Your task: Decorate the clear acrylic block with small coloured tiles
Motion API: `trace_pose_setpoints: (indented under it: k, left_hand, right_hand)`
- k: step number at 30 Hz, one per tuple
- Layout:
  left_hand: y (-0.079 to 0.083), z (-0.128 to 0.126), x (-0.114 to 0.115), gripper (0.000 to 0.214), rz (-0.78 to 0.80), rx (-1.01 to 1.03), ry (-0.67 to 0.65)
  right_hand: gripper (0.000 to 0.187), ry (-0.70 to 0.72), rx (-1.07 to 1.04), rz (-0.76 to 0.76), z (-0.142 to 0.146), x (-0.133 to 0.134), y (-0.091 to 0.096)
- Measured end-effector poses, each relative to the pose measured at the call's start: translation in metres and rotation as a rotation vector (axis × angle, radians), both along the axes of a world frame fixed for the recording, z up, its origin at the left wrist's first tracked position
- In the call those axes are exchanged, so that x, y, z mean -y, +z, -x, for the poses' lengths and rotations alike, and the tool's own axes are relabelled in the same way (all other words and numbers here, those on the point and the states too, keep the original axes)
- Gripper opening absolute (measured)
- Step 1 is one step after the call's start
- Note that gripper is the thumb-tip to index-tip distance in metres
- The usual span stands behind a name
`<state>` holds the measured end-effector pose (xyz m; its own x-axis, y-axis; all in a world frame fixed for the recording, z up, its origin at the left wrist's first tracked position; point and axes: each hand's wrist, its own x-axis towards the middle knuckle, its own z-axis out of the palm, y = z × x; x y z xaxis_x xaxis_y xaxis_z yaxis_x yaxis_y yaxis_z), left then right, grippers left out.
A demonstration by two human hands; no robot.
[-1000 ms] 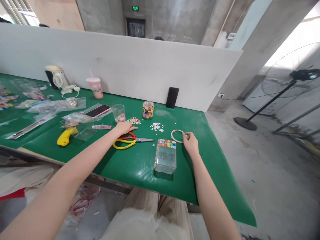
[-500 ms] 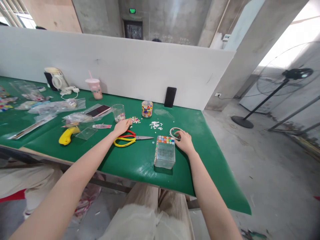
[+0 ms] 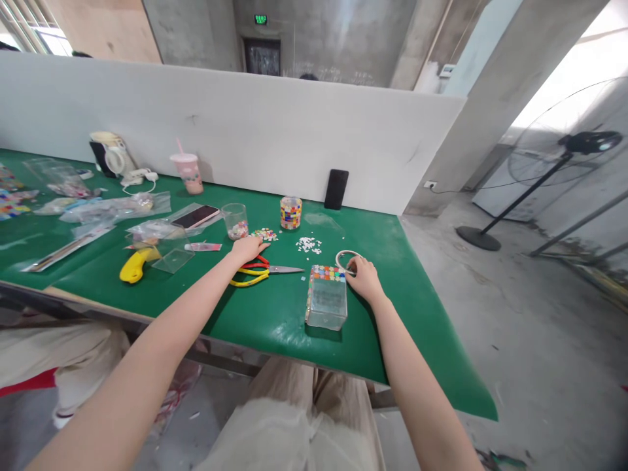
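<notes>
My left hand [image 3: 246, 249] lies flat with fingers stretched out on the green table [image 3: 275, 314], just above the red and yellow scissors [image 3: 255, 273] and beside a scatter of coloured tiles [image 3: 265, 234]. My right hand [image 3: 362, 277] rests with fingers curled on a white ring of tape [image 3: 345, 260]. Just left of that hand stands a clear box [image 3: 326, 297] whose top edge is covered in coloured tiles. A pile of white tiles [image 3: 309, 245] lies behind the box.
A tiled jar [image 3: 290, 213], a clear cup [image 3: 234, 220], a black phone [image 3: 336, 190] leaning on the white divider, a pink-cased phone [image 3: 195, 216], a yellow knife [image 3: 134, 265], a pink drink cup [image 3: 187, 173] and plastic bags [image 3: 112, 208] sit on the table. A standing fan [image 3: 564, 163] is at right.
My right hand has slid left along the tape ring toward the clear box. My left hand has stayed by the scissors; the view shifted slightly.
</notes>
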<state>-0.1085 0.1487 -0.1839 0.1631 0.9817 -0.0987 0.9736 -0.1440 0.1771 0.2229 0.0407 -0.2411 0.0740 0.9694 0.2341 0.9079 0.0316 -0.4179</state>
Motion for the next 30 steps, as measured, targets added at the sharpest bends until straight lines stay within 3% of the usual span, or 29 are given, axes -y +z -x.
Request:
trace_pose_setpoints:
  k: [9, 12, 15, 19, 24, 27, 30]
  left_hand:
    - [0.002, -0.013, 0.017, 0.032, -0.216, 0.267, 0.104]
    - [0.018, -0.028, 0.025, 0.028, -0.327, 0.472, 0.11]
    - [0.048, -0.054, 0.032, 0.031, -0.403, 0.723, 0.086]
    - [0.093, -0.093, 0.046, 0.043, -0.339, 1.028, -0.079]
    - [0.127, -0.127, 0.067, 0.039, -0.153, 1.235, -0.28]
    - [0.141, -0.128, 0.074, 0.036, -0.107, 1.346, -0.359]
    - [0.151, -0.112, 0.077, 0.026, -0.099, 1.251, -0.468]
  right_hand:
    - [0.033, -0.037, -0.146, 0.01, 0.012, -0.001, 0.009]
    - [0.032, -0.064, -0.292, -0.014, 0.011, -0.001, 0.014]
    - [0.028, -0.096, -0.48, -0.094, 0.009, 0.0, 0.026]
    - [0.04, -0.085, -0.711, -0.295, 0.009, -0.002, 0.065]
    - [0.042, 0.049, -0.823, -0.456, 0.022, 0.01, 0.146]
    - [0.029, 0.232, -0.791, -0.54, 0.04, 0.027, 0.185]
    - [0.02, 0.262, -0.756, -0.61, 0.055, 0.041, 0.201]
